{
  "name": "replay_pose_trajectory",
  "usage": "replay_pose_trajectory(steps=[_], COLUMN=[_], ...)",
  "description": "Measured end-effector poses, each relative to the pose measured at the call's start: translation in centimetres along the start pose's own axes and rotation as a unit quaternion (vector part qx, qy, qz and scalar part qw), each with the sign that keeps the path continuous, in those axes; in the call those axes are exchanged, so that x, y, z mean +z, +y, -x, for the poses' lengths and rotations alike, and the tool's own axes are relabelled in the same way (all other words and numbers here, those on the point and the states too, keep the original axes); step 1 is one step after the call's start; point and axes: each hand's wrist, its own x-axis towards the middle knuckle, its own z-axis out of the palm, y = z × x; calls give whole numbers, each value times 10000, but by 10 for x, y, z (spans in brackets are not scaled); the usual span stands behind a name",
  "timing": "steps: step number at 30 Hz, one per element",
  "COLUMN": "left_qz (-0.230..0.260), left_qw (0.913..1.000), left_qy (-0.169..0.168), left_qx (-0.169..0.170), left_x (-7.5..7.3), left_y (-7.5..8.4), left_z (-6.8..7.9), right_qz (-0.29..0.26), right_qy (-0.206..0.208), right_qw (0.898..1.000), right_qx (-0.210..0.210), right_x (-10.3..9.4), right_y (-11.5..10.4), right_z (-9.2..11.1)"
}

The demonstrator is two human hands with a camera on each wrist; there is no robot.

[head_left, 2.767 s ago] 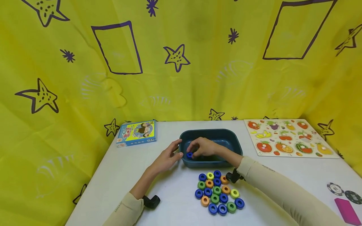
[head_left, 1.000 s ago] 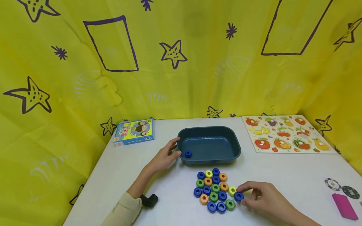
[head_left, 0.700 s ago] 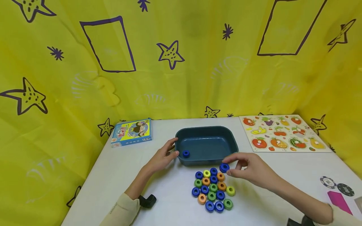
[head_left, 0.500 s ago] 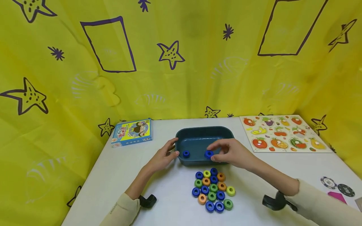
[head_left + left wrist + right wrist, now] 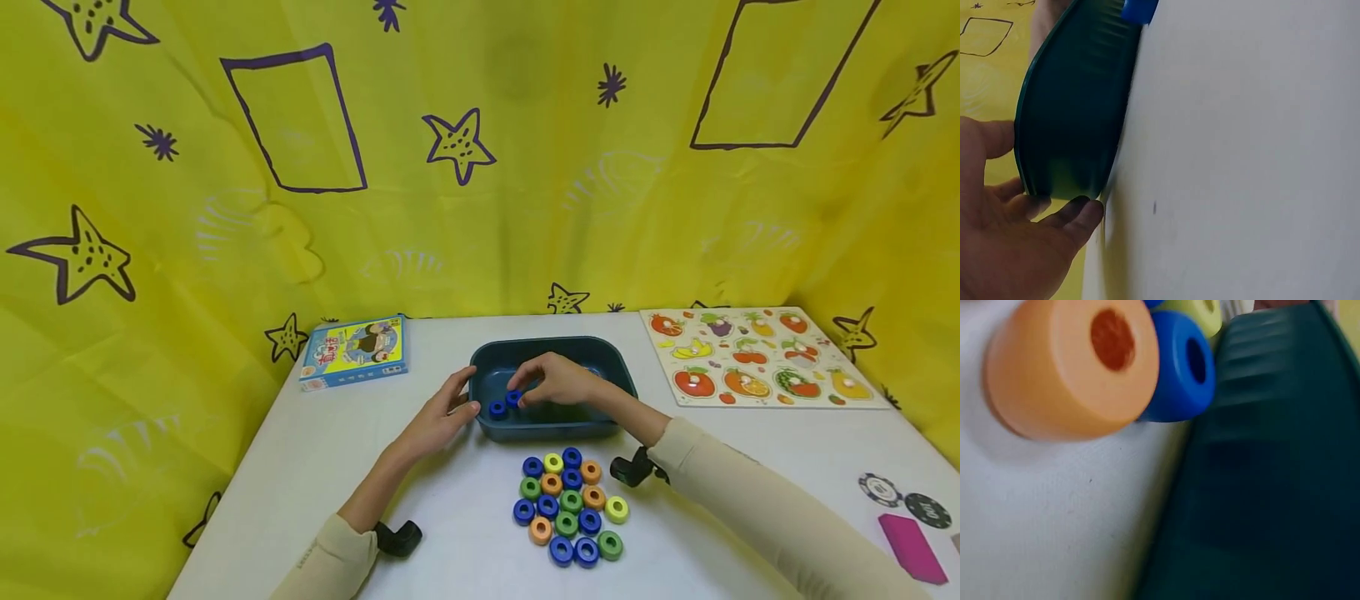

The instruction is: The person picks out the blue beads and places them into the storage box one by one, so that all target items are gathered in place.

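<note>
A dark teal plastic bin (image 5: 555, 432) stands on the white table. My left hand (image 5: 438, 421) rests against its left end, with thumb and fingertips spread along the wall; in the left wrist view, the left hand (image 5: 1016, 250) touches the bin's end (image 5: 1072, 125) with its fingertips. Inside the bin, my right hand (image 5: 558, 379) pinches a blue ring-shaped bead (image 5: 513, 399) between thumb and forefinger. Beside it, near the left front corner, lies another blue bead (image 5: 498, 409). The right wrist view shows an orange bead (image 5: 1041, 381) and a blue bead (image 5: 1172, 369) outside the bin.
In front of the bin lies a cluster of blue, green, orange and yellow beads (image 5: 572, 500). A picture box (image 5: 356, 352) sits back left. A fruit puzzle board (image 5: 757, 358) lies back right; poker chips (image 5: 927, 510) and a pink block (image 5: 911, 547) are at the right edge.
My right hand has picked a blue bead off the cluster's right side and carried it left into the bin, beside the first blue bead. My left hand has stayed at the bin's end.
</note>
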Motion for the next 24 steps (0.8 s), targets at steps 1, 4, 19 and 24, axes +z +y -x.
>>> replay_pose_trajectory(steps=[1,4,19,24], left_qz=[84,407,1266,1274], left_qw=[10000,9991,9910,9908], left_qy=[28,108,430,454], left_qx=[5,17,21,-46], left_x=[2,8,15,16], left_y=[1,6,38,38], left_z=[-1,-1,10,10], right_qz=[51,162,297,272], right_qy=[-28,-112,221,577], right_qw=[10000,9997,9993,9979], right_qx=[31,160,14,-92], right_x=[0,1,-5,-15], right_y=[2,6,-2,-25], right_z=[-1,-4,10,59])
